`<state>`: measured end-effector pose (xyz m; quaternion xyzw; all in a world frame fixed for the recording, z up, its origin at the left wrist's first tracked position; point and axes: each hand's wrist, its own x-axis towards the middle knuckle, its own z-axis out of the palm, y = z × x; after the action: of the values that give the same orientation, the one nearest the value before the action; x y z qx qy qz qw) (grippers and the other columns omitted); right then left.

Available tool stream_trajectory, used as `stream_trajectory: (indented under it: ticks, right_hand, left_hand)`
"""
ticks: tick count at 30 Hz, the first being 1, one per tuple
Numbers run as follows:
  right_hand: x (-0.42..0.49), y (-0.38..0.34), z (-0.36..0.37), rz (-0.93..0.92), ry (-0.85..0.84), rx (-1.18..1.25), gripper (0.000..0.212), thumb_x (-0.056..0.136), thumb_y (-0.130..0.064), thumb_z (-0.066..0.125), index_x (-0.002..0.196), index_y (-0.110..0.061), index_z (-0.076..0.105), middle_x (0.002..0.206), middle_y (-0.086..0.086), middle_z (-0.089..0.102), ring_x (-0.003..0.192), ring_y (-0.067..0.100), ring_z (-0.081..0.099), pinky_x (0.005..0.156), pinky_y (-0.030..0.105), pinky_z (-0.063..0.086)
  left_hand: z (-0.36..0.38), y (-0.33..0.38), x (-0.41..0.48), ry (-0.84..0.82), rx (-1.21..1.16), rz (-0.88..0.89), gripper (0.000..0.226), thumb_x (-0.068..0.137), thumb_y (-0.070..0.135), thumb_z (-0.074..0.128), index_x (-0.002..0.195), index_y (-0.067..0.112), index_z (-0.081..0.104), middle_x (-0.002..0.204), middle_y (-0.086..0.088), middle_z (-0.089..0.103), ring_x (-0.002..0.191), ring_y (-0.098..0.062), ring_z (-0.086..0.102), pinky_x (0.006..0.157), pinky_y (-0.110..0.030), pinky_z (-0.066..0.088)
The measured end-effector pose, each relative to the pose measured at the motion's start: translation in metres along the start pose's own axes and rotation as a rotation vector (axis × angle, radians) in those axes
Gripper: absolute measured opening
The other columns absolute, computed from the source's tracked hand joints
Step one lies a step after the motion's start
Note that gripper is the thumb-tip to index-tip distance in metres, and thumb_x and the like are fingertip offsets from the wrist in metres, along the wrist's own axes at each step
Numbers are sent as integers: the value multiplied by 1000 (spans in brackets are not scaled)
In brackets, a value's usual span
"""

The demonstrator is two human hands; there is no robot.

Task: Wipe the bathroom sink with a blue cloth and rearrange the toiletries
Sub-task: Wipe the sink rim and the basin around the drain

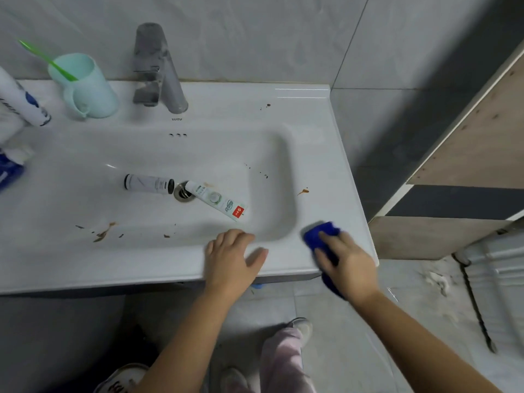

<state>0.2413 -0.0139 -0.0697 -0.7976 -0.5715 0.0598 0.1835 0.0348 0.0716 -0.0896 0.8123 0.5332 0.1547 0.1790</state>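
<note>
Pale grey marbled wall tiles point(255, 38) cover the back wall, split by a thin dark grout line point(352, 41). Toward the right corner the wall turns to a dark grey band point(453, 66). A bare plywood panel point(467, 137) stands at the right, crossed by a dark grey strip point(467, 201) edged in white. The floor point(340, 321) is light grey tile, with whitish crumbs point(436, 279) near a thin dark rod point(476, 304) lying on it. The light is dim and soft, and deep shadow point(56, 336) fills the lower left.
</note>
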Motion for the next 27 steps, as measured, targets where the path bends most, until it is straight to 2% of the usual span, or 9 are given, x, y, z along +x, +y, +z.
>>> stream_trajectory:
  ticks: [2, 6, 7, 11, 15, 17, 21, 25, 27]
  right_hand:
    - [13, 4, 2, -139, -50, 11, 34, 83, -33, 56, 106, -10, 67, 92, 8, 65, 70, 28, 65, 53, 29, 48]
    - [107, 38, -1, 102, 106, -103, 36, 92, -29, 51, 123, -11, 54, 116, 12, 57, 93, 34, 58, 67, 31, 36]
    - [135, 36, 7, 78, 100, -103, 36, 93, -31, 48, 124, -12, 53, 118, 12, 55, 95, 34, 57, 69, 32, 36]
    - [171, -2, 26, -327, -156, 20, 32, 91, -33, 50, 118, -17, 61, 110, 7, 58, 89, 29, 59, 69, 29, 40]
    - [107, 29, 1, -686, -327, 100, 31, 84, -38, 50, 100, -18, 69, 90, 3, 63, 82, 18, 58, 65, 25, 45]
    - [130, 40, -3, -659, -277, 110, 34, 85, -37, 50, 103, -15, 68, 90, 6, 64, 79, 22, 61, 64, 27, 46]
    - [187, 12, 15, -413, -109, 7, 30, 89, -29, 53, 110, -11, 65, 100, 13, 60, 79, 35, 61, 65, 36, 49]
    - [101, 24, 6, -842, -338, 79, 33, 89, -37, 45, 99, -15, 69, 88, 7, 65, 74, 26, 62, 63, 30, 49]
    - [123, 40, 2, -834, -336, 81, 39, 92, -41, 43, 102, -15, 69, 92, 9, 67, 79, 30, 64, 68, 33, 49]
  left_hand:
    - [5, 7, 4, -25, 9, 45, 43, 74, 55, 45, 88, 22, 69, 87, 3, 65, 79, -24, 61, 73, -29, 28]
    - [8, 5, 5, -19, -15, 7, 39, 71, 61, 47, 83, 30, 68, 85, 11, 64, 78, -17, 61, 71, -25, 28]
    - [9, 4, 6, -9, -24, 2, 39, 71, 62, 48, 83, 31, 68, 86, 12, 64, 78, -15, 61, 72, -25, 28]
    - [10, 3, 6, -8, -46, 10, 44, 73, 65, 47, 85, 28, 68, 89, 11, 64, 80, -14, 60, 73, -27, 32]
    - [9, 4, 7, -25, -40, 4, 46, 75, 63, 48, 86, 24, 68, 89, 7, 65, 78, -15, 60, 72, -30, 39]
    - [9, 6, 6, -13, -58, -5, 42, 74, 61, 51, 85, 24, 67, 88, 8, 64, 78, -15, 60, 72, -29, 37]
    - [10, 6, 7, -16, -44, -21, 40, 72, 60, 53, 85, 24, 67, 88, 8, 63, 78, -15, 60, 73, -29, 37]
    - [9, 9, 7, -15, -51, -31, 42, 72, 59, 53, 85, 22, 68, 87, 8, 64, 76, -13, 61, 71, -30, 43]
    - [9, 9, 7, -13, -56, -35, 41, 71, 59, 54, 84, 23, 68, 87, 9, 64, 76, -13, 60, 72, -30, 42]
